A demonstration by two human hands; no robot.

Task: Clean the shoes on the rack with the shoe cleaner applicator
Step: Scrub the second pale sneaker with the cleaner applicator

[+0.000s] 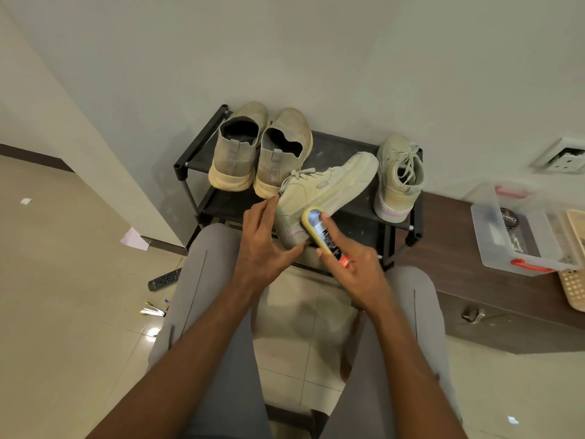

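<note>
Presently, the head view shows the chief hazard at the lace-up sneaker point(319, 198), which lies tilted on its side across the front of the shoe rack point(414, 231) with its heel end projecting past the rack's front rail toward the person's knees. The left hand point(269, 245) steadies it only with spread, mostly straight fingers laid against the heel and collar; nothing is curled round the shoe. A firm stroke from the applicator could, in my judgement, push the sneaker sideways or tip it off the rack's front edge.

The right hand point(354, 267) is clamped on the shoe cleaner applicator point(321, 231), thumb and fingers curled round its lower body, forefinger lying along the label. Its yellow head rests against the sneaker's side near the sole. Excess squeeze could flood the fabric; whether fluid is flowing cannot be told.

Condition of the task's things: the held sneaker is pale green-grey, laced, with a dull pinkish band at the heel. Its mate point(399, 179) stands upright at the rack's right end. A pair of knit slip-on shoes point(259, 150) stands at the rack's left end, heels toward the camera, soles yellowed and uppers visibly soiled.
</note>
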